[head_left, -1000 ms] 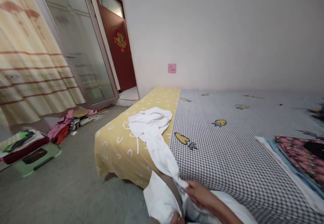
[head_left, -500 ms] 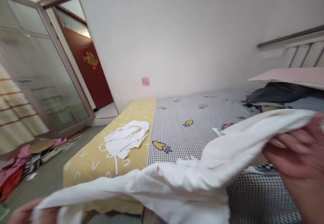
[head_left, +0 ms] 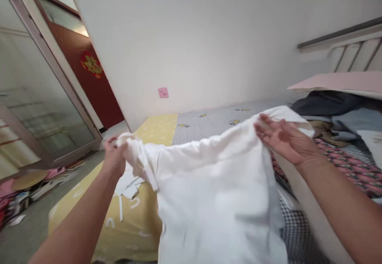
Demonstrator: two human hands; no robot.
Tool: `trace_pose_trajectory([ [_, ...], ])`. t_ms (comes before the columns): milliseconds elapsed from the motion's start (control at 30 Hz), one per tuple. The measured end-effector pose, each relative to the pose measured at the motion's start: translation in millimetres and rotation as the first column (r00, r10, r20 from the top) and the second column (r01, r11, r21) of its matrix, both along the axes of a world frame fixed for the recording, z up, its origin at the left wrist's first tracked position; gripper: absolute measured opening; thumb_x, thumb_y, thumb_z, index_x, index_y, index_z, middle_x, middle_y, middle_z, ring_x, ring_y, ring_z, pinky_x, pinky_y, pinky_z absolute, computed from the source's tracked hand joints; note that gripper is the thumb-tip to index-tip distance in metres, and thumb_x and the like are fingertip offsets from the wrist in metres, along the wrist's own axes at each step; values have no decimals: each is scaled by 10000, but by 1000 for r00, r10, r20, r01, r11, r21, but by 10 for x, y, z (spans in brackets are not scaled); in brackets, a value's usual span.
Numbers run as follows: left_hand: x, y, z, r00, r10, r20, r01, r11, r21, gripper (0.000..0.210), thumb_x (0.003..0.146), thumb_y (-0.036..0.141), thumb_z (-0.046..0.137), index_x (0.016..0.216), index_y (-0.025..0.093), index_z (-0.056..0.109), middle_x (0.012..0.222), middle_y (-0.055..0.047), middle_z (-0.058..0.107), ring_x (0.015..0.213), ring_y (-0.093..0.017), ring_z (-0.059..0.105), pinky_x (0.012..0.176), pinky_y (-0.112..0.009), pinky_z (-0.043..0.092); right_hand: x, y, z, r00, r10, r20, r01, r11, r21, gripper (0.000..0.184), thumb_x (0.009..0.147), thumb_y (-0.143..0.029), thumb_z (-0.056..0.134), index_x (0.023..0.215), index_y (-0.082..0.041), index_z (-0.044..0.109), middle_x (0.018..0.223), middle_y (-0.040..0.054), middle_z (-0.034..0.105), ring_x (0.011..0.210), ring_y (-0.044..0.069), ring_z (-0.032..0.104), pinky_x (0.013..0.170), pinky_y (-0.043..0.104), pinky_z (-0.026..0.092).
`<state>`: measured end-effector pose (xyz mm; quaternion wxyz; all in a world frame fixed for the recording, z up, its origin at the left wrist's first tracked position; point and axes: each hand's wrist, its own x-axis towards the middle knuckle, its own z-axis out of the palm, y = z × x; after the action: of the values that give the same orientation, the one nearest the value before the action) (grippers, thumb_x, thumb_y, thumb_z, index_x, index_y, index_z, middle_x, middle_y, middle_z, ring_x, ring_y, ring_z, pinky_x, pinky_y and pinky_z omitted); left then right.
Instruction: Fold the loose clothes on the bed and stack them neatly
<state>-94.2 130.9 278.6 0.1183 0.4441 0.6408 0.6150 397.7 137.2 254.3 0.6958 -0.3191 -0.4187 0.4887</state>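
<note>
A white garment [head_left: 211,192], probably a shirt, hangs spread between my hands above the bed. My left hand [head_left: 116,156] is closed round its bunched upper left part. At the upper right, my right hand [head_left: 283,138] holds the cloth near the fingertips, its other fingers partly spread. A flap of the garment drapes past that hand toward the back. Behind my left hand, a second white cloth [head_left: 127,184] lies crumpled on the yellow part of the bedspread [head_left: 161,127], partly hidden by the held garment.
A pile of dark and grey clothes [head_left: 331,107] lies at the right under a pink board [head_left: 337,82]. Pink-patterned fabric [head_left: 346,164] is below it. Assorted items [head_left: 30,184] lie on the floor at the left, near a glass door [head_left: 38,77].
Both hands have risen and come closer together. The garment went from a stretched, twisted strip to hanging open as a wide panel. The view has shifted slightly right.
</note>
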Motion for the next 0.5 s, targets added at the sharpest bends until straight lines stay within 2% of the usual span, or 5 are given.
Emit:
trace_pose_trajectory([
  [67,70,153,-189,999,5,-40,-9,994,-107,776,781,234,738,1458,145,371,1548,-219,416,1404,-369,435,1133,-581,368,-17,100,-273,979,72,188,-34,980,-195,538,877,-437,643,1350,-243,478,1251,111,690,937,189,709,893,405,515],
  [167,84,71,-721,969,21,-245,-83,966,-244,616,780,243,685,1362,146,507,1602,-222,324,1510,-406,237,1186,-653,216,69,151,-1018,852,4,524,221,904,-367,873,742,-419,727,1501,-254,328,1309,179,667,1009,272,704,938,476,524],
  [233,48,-145,-1174,930,-35,-367,-74,957,-279,403,829,323,548,1192,165,622,1489,-189,488,1449,-365,374,1176,-585,298,193,102,-1586,747,-27,664,288,914,-287,769,707,-458,699,1409,-232,483,1317,182,659,1138,308,660,1017,490,495],
  [333,39,-544,-1827,965,-121,-232,28,930,-367,390,768,503,508,967,206,663,1055,-120,724,1063,-332,669,988,-486,507,359,-129,-2232,621,-89,779,356,917,-179,563,646,-510,669,1124,-214,664,1243,180,691,1157,353,638,1082,520,449],
  [500,455,-870,-2442,998,-56,-38,34,899,-436,783,639,787,503,1068,140,599,987,-186,711,915,-378,698,820,-493,570,246,-619,-2527,562,-285,776,540,837,-84,598,786,-587,513,1235,-203,607,1305,167,643,1143,308,629,1044,466,473],
])
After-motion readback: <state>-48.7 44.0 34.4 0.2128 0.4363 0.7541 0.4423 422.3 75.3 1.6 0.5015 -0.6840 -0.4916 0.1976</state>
